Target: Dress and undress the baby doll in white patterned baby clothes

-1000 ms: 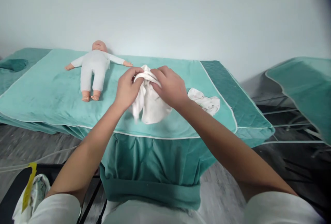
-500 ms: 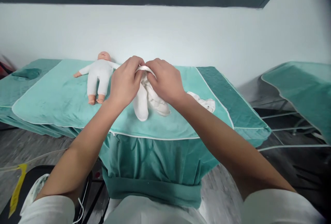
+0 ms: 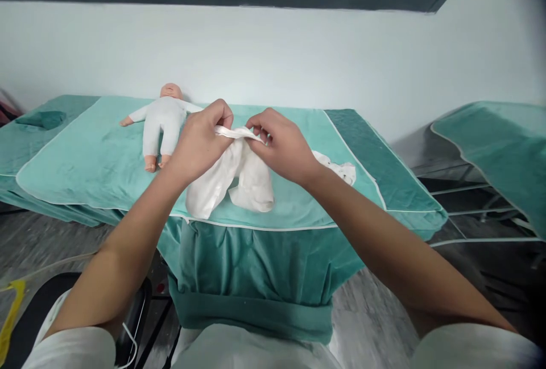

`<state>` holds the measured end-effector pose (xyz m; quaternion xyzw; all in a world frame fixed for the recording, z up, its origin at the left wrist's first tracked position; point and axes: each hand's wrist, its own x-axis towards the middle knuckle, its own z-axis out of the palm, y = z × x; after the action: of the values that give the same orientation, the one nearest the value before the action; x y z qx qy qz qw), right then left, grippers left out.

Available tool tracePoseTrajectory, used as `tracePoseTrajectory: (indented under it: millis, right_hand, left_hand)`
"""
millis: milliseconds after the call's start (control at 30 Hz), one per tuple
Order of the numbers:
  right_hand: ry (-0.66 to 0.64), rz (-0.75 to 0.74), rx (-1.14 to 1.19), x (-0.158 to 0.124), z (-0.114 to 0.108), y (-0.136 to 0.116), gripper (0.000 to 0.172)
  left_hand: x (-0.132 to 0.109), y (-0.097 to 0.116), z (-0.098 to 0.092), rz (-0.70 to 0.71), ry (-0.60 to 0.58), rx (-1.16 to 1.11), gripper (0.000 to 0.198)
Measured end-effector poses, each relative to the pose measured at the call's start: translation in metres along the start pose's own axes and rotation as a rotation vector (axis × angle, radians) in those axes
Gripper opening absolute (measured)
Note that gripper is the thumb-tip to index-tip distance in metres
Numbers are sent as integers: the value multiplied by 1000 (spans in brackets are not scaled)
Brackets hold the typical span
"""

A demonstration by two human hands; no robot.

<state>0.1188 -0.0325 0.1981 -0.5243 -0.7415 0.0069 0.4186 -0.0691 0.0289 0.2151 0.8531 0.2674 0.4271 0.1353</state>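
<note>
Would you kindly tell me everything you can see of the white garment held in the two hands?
The white garment is a small piece of soft, plain cloth, slightly creased. Its upper edge is stretched between the left hand and right hand, both pinching it. Two limp lobes, sleeves or legs, hang down, their ends resting on the teal cover near its front edge.

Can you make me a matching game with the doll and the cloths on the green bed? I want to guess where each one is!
Things:
1. doll
2. white garment
3. crumpled cloth
4. green cover

Places:
a. pinched between the left hand and right hand
b. lying flat near the wall
c. spread over the bed
d. lying loose beside the right wrist

Pairs: 1-b, 2-a, 3-d, 4-c
</note>
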Motion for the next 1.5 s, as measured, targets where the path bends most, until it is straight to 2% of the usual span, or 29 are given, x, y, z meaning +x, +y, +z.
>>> tracePoseTrajectory:
  millis: [100, 233, 400, 533, 600, 667, 733, 833, 867, 933, 1000, 1067, 1200, 1300, 1400, 1500]
  right_hand:
    - [13, -56, -42, -2, 5, -8, 16]
    - [85, 21, -191, 3, 4, 5, 28]
    - [97, 133, -286, -1, -4, 49, 37]
    - [134, 144, -256, -19, -6, 77, 43]
    - [130, 172, -181, -27, -7, 86, 42]
    - [114, 212, -105, -33, -8, 91, 39]
    - [111, 254, -82, -36, -11, 93, 39]
    - [130, 327, -126, -38, -16, 94, 45]
    - [143, 355, -143, -39, -18, 96, 46]
    - [176, 410, -179, -41, -22, 100, 47]
    - [185, 441, -238, -44, -28, 105, 46]
    - [123, 431, -352, -49, -34, 111, 47]
    - [-55, 420, -579, -61, -41, 119, 43]
    - [-82, 521, -545, -66, -41, 125, 43]
    - [-132, 660, -512, -61, -43, 133, 41]
    - [-301, 666, -550, -45, -44, 145, 37]
  left_hand:
    - [-1, 5, 0, 75, 43, 108, 32]
    - [-2, -2, -3, 108, 155, 225, 30]
    - [-7, -40, -7, 27, 327, 271, 21]
    - [-13, -75, -1, 44, 367, 260, 19]
    - [-17, -89, 4, -28, 381, 182, 17]
    - [-21, -98, 9, -163, 386, 115, 15]
    - [-26, -103, 11, -241, 365, 109, 13]
    - [-33, -101, 11, -158, 304, 168, 16]
    - [-36, -99, 10, -101, 246, 202, 16]
    - [-41, -93, 9, -12, 59, 305, 12]
    - [-46, -89, 8, -14, -116, 429, 12]
    - [-50, -90, 8, -93, -129, 534, 14]
    - [-52, -101, 9, -196, 91, 540, 19]
    - [-53, -106, 13, -244, 170, 511, 22]
    - [-54, -108, 14, -316, 175, 583, 24]
    - [-47, -112, 15, -406, 91, 644, 27]
